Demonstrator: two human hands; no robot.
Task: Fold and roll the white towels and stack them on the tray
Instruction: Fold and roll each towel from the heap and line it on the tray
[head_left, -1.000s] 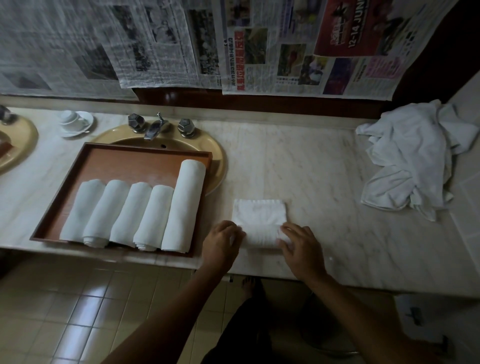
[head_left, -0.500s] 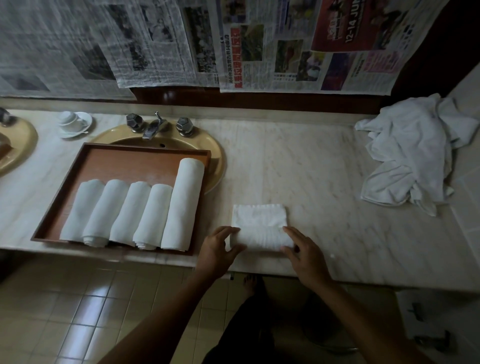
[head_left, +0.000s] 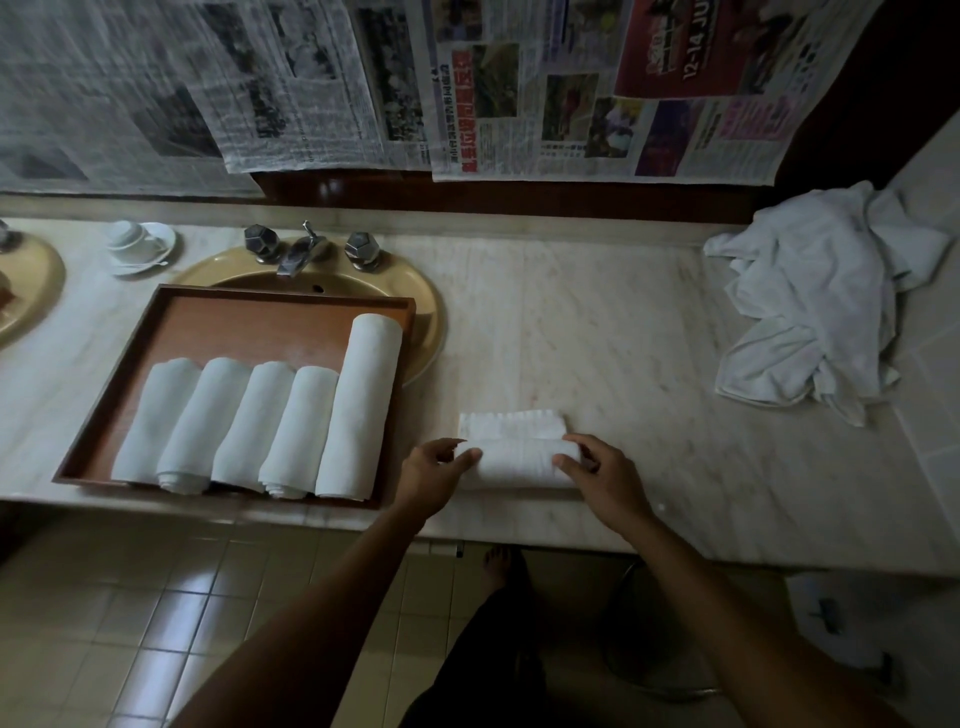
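Head view: five rolls already sit on the tray at left. Left hand and right hand both grip a half-rolled towel at center; pile at right looks untouched.

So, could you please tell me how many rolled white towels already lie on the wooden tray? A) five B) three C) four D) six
A: five rolled towels lie side by side on the tray, the rightmost longer than the rest, while a sixth towel is only partly rolled on the counter.
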